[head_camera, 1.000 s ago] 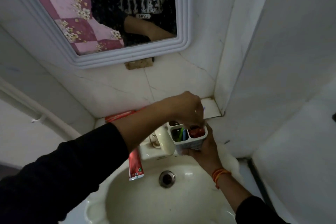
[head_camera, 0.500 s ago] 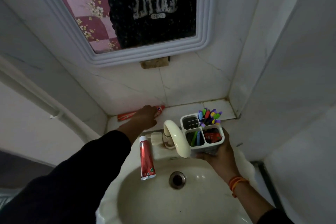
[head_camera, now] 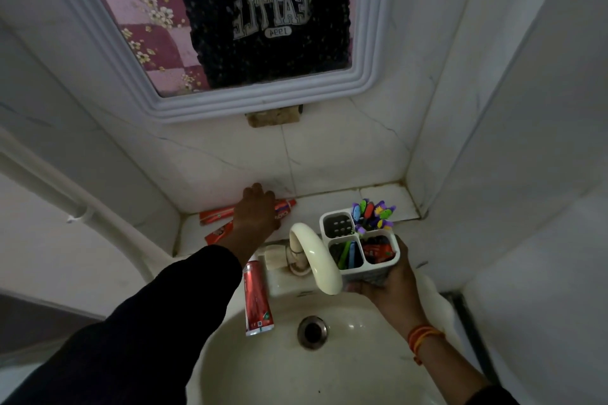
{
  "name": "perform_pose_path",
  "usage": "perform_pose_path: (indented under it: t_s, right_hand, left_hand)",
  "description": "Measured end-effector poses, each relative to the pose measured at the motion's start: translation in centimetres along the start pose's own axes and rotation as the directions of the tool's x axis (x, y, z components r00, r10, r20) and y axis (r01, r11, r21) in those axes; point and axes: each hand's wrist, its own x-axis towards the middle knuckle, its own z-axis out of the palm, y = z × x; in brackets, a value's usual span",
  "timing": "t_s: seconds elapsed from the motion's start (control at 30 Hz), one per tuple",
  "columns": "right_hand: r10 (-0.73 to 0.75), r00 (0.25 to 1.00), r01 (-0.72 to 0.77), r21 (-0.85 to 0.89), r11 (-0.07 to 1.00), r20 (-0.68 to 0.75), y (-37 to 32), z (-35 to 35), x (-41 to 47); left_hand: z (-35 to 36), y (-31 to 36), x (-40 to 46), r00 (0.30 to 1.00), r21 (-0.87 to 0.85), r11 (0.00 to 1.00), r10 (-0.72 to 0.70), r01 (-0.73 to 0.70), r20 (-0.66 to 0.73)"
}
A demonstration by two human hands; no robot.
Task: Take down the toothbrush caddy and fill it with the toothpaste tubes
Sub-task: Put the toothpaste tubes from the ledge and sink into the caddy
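Observation:
My right hand [head_camera: 391,293] holds a white four-compartment toothbrush caddy [head_camera: 368,273] from below, over the sink's right rim. Its far right cell holds several coloured toothbrushes [head_camera: 373,214]. A red toothpaste tube [head_camera: 378,250] sits in the near right cell, and green and blue handles in the near left one. My left hand [head_camera: 258,215] lies on the tiled ledge, fingers curled over a red toothpaste tube [head_camera: 215,215] that rests there. A second red tube [head_camera: 219,233] lies just in front of it, partly under my palm. A third tube [head_camera: 257,301] lies on the sink rim.
A cream tap [head_camera: 314,256] arches over the sink [head_camera: 273,368], between my two hands and right next to the caddy. A framed mirror [head_camera: 256,102] hangs above the ledge. Tiled walls close in on the right and behind. A white pipe [head_camera: 65,204] runs down the left wall.
My left hand has left the caddy and moved left and back onto the tubes on the ledge. My right hand keeps hold of the caddy in about the same place.

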Motion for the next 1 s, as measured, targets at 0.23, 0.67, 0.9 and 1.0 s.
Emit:
perform_pose_path:
  t_s: [0.23, 0.67, 0.9, 1.0]
  right_hand:
    - [0.006, 1.0, -0.007, 0.046, 0.999, 0.014, -0.4, -0.2, 0.0]
    - [-0.054, 0.998, 0.054, -0.032, 0.998, -0.007, 0.0, -0.3, -0.2]
    - [-0.028, 0.999, 0.028, 0.013, 1.0, 0.015, -0.1, -0.5, 0.0]
    - [0.063, 0.996, -0.071, 0.14, 0.988, 0.06, -1.3, -0.4, -0.1]
  left_hand:
    - [-8.1, 2.5, -1.9, 0.977, 0.095, 0.974, 0.201, -0.207, 0.07]
    - [-20.3, 12.6, -10.8, 0.847, 0.368, 0.763, 0.486, -0.532, 0.216]
    - [-18.0, 12.7, -7.9, 0.757, -0.135, 0.922, 0.375, -0.362, 0.534]
    - [-17.9, 8.4, -5.5, 0.785, -0.402, 0.913, 0.296, -0.066, 0.545]
